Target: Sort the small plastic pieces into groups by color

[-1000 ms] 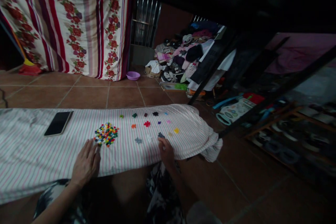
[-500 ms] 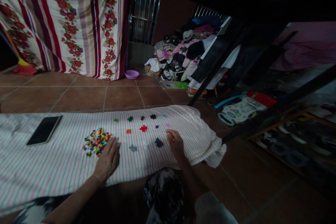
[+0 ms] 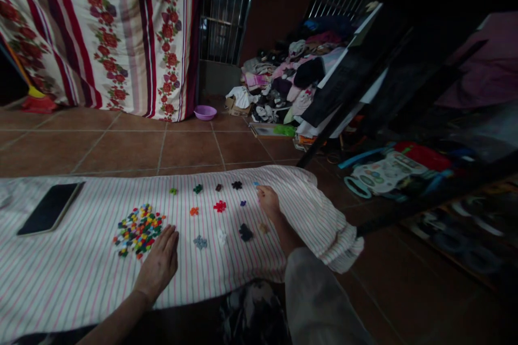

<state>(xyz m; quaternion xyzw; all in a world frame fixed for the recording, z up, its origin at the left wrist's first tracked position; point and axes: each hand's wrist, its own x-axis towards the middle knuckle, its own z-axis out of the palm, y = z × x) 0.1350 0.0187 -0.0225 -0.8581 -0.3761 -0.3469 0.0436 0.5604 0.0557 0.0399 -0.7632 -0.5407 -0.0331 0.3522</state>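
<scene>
As viewed from above, cloth: one soft woven sheet, white with thin pink stripes, spread flat on the floor of square reddish-brown tiles, bunched at its right end.
pile: one loose heap of small hard pieces, mixed red, yellow, blue, green and white, on the cloth left of centre; too many to count.
clusters: twelve made out, knobbly, one colour each, in three rows of five, three and four, on the cloth to the right of the pile.
left hand: spread flat, palm down on the cloth, holding nothing; fingertips just beside the pile's right edge.
right hand: fingers curled down beside the pale blue end of the far row; cannot tell whether anything pinched.
phone: one flat, glossy black rectangle, on the cloth well left of the pile.
bowl: one, round, purple, on the floor beyond.
</scene>
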